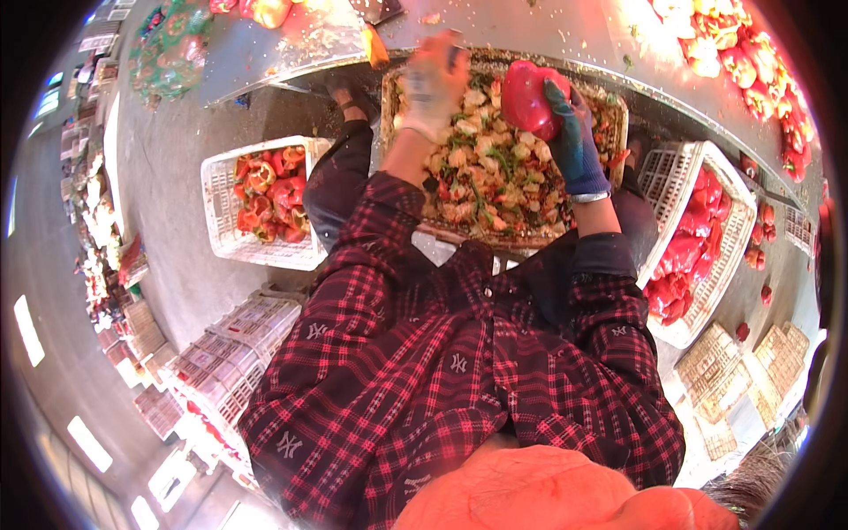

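My right hand (572, 132), in a blue-green glove, grips a large red bell pepper (526, 97) over the right side of a tray. My left hand (431, 88), in a pale glove, is raised over the tray's upper left, blurred by motion; I cannot make out whether it holds anything. The shallow tray (386, 119) between my legs holds pepper cores, seeds and green stems. An orange object (374, 46), perhaps a handle, lies just beyond my left hand at the metal table's edge.
A metal table (291, 44) spans the front, bearing a green mesh bag (168, 57) and piled peppers (751, 79). White crates of peppers stand left (221, 238) and right (658, 185) of me. Stacked crates (225, 344) stand behind at left. Loose peppers lie on the floor at right.
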Available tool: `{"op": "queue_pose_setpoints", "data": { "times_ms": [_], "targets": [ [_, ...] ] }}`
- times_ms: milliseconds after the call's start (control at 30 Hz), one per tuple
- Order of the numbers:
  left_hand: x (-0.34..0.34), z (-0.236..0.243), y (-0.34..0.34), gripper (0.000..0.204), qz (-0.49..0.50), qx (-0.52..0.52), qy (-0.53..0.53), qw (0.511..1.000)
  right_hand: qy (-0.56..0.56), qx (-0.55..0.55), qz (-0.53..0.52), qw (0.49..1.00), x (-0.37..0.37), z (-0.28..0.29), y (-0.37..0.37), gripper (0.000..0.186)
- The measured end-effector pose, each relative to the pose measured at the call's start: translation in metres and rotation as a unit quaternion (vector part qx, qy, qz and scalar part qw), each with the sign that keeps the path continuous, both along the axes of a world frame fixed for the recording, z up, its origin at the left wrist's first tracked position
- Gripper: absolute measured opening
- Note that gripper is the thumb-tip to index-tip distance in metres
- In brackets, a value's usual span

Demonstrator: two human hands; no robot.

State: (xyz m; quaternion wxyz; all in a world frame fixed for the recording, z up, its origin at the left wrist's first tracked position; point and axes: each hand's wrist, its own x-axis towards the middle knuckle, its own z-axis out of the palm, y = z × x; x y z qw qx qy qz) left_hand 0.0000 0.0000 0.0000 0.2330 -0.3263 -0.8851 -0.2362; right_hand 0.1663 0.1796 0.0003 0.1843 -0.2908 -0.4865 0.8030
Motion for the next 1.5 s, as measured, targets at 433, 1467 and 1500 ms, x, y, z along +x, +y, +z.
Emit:
{"op": "queue_pose_setpoints", "data": {
  "times_ms": [433, 1467, 1500],
  "targets": [
    [-0.142, -0.043, -0.029, 0.034, 0.020, 0.302, -0.494, 0.815, -0.083, 0.289, -0.013, 0.954, -0.149, -0.022, 0.063, 0.057],
    [-0.034, 0.112, 0.082, 0.029, -0.198, -0.224, -0.258, 0.919, -0.094, 0.639, -0.126, 0.753, -0.130, -0.016, 0.059, 0.029],
    [-0.034, 0.112, 0.083, 0.030, -0.195, -0.236, -0.263, 0.915, -0.090, 0.638, -0.127, 0.755, -0.131, -0.012, 0.055, 0.029]
  ]
}}
